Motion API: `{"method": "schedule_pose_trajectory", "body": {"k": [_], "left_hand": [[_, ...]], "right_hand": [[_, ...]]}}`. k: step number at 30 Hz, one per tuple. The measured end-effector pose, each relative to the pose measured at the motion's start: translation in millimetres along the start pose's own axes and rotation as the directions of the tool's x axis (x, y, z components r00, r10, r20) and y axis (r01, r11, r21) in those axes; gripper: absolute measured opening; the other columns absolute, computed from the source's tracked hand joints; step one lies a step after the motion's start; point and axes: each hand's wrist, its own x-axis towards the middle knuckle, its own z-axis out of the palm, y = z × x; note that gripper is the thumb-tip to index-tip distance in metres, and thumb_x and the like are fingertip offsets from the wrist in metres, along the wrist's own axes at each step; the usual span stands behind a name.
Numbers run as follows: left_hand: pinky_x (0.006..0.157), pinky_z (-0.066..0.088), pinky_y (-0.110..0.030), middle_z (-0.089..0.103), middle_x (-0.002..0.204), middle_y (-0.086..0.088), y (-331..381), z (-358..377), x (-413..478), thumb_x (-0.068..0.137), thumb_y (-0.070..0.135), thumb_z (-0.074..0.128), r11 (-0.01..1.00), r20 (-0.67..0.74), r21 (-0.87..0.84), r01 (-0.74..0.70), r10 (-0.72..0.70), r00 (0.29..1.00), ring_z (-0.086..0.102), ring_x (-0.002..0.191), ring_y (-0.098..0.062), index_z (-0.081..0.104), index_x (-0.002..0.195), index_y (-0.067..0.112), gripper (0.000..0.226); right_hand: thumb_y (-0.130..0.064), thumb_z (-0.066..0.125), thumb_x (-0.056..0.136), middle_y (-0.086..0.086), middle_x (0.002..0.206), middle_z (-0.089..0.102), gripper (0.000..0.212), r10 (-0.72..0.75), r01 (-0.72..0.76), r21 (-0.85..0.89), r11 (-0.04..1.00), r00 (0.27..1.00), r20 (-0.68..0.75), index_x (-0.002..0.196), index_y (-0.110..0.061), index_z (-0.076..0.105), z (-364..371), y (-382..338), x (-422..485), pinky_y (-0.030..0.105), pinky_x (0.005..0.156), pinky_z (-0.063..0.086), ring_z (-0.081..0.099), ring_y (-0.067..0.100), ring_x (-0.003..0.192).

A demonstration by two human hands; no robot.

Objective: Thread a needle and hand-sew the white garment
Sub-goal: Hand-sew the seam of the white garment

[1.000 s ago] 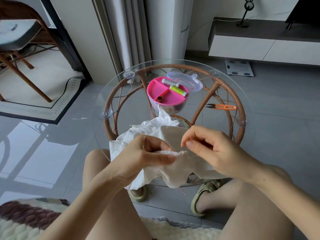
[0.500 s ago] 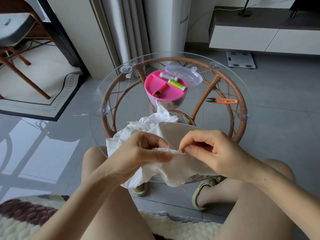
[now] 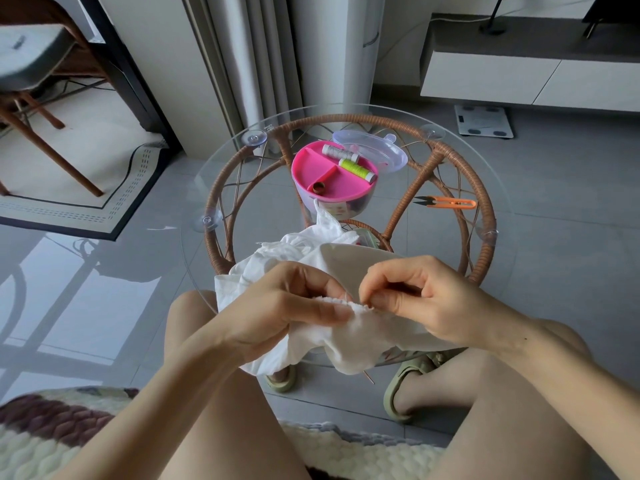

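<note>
— While the left hand (image 3: 277, 306) bunches the white garment (image 3: 349, 344) at the near rim of the glass table (image 3: 221, 188), what is its grip?

— Thumb pressed against the fingers, pinching the frilled edge. Judged purpose: to hold the seam taut and raised for stitching. Most of the cloth lies on the glass, with the rest hanging over the rim toward the knees.

— Centre of the table?

— Pink sewing box (image 3: 334, 178), lid (image 3: 370, 154) off behind it, with a grey spool (image 3: 339, 153) and a yellow-green spool (image 3: 356, 169) in the tray. Within reach, untouched.

— The right hand (image 3: 426, 299)?

— Fingertips closed together at the same edge, just beside the left thumb, as if gripping a needle. The needle itself is too fine to confirm; neither is any thread visible.

— Farther right?

— Orange thread snips (image 3: 446, 202), well apart from both hands, likely parked for cutting later.

— Stage?

— Judged mid-stitch.
</note>
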Motion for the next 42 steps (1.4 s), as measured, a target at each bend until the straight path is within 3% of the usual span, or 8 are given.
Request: {"method": "schedule_pose_trajectory", "body": {"k": [10,15,20,26,31,34,38,42], "left_hand": [[0.057,0.048,-0.018,0.064,0.062,-0.007,0,3,3,0.067,0.007,0.068,0.998,-0.075,-0.005,-0.057,0.057,0.996,0.06,0.058,-0.014,0.072,0.063,0.008,0.005],[0.053,0.05,-0.018,0.067,0.062,-0.008,-3,3,2,0.07,0.006,0.064,0.989,-0.092,-0.126,-0.071,0.06,0.994,0.062,0.055,-0.014,0.072,0.063,0.006,0.011],[0.054,0.051,-0.021,0.068,0.063,-0.009,-2,8,4,0.069,0.009,0.068,0.991,-0.175,-0.1,-0.094,0.076,0.982,0.063,0.055,-0.015,0.074,0.062,0.008,0.008],[0.059,0.055,-0.025,0.072,0.071,-0.012,-1,15,6,0.065,0.016,0.071,0.981,-0.298,-0.063,-0.185,0.158,0.941,0.067,0.063,-0.019,0.075,0.066,0.013,0.004],[0.059,0.054,-0.024,0.072,0.07,-0.009,-4,19,8,0.064,0.025,0.071,0.977,-0.345,-0.061,-0.204,0.171,0.923,0.066,0.062,-0.017,0.075,0.067,0.016,0.011],[0.059,0.054,-0.021,0.071,0.068,-0.008,-5,22,9,0.065,0.022,0.069,0.968,-0.351,-0.101,-0.231,0.183,0.919,0.066,0.061,-0.014,0.075,0.066,0.014,0.01],[0.057,0.054,-0.019,0.071,0.064,-0.005,-2,27,9,0.066,0.016,0.065,0.951,-0.359,-0.156,-0.267,0.198,0.912,0.067,0.058,-0.012,0.075,0.064,0.014,0.011],[0.058,0.054,-0.02,0.072,0.066,-0.005,-4,28,10,0.065,0.017,0.067,0.948,-0.377,-0.147,-0.283,0.211,0.902,0.067,0.061,-0.012,0.076,0.065,0.015,0.009]], "right_hand": [[-0.013,0.05,0.092,0.006,0.075,0.056,0.01,0.003,-0.001,0.103,0.995,1.0,-0.024,0.102,-0.014,0.053,2,5,-3,0.019,0.067,0.044,0.053,0.008,0.072],[-0.006,0.058,0.089,-0.001,0.077,0.063,0.01,0.025,-0.029,-0.034,0.999,0.994,-0.107,0.088,-0.014,0.063,-6,10,-3,0.018,0.07,0.051,0.061,0.01,0.072],[-0.007,0.059,0.089,0.001,0.073,0.063,0.009,-0.053,0.051,-0.016,0.999,0.978,-0.2,0.088,-0.014,0.065,6,7,-2,0.018,0.065,0.051,0.062,0.013,0.066],[-0.008,0.055,0.091,-0.004,0.084,0.068,0.017,-0.236,0.149,-0.26,0.954,0.909,-0.345,0.106,-0.014,0.059,22,9,-1,0.024,0.071,0.055,0.066,0.009,0.079],[-0.01,0.052,0.094,-0.003,0.104,0.069,0.018,-0.319,0.246,-0.239,0.939,0.881,-0.349,0.108,-0.011,0.063,32,5,0,0.027,0.084,0.052,0.065,0.013,0.1],[-0.016,0.056,0.092,-0.007,0.104,0.07,0.015,-0.338,0.262,-0.23,0.937,0.848,-0.409,0.105,-0.017,0.064,37,5,1,0.026,0.085,0.052,0.066,0.011,0.099],[-0.011,0.058,0.09,-0.035,0.106,0.061,0.023,-0.421,0.307,-0.301,0.903,0.775,-0.471,0.109,-0.024,0.062,43,0,2,0.013,0.088,0.045,0.062,-0.002,0.101],[-0.016,0.058,0.09,-0.029,0.1,0.063,0.012,-0.43,0.296,-0.322,0.899,0.736,-0.523,0.1,-0.02,0.065,45,1,2,0.015,0.082,0.048,0.064,-0.001,0.095]]}}
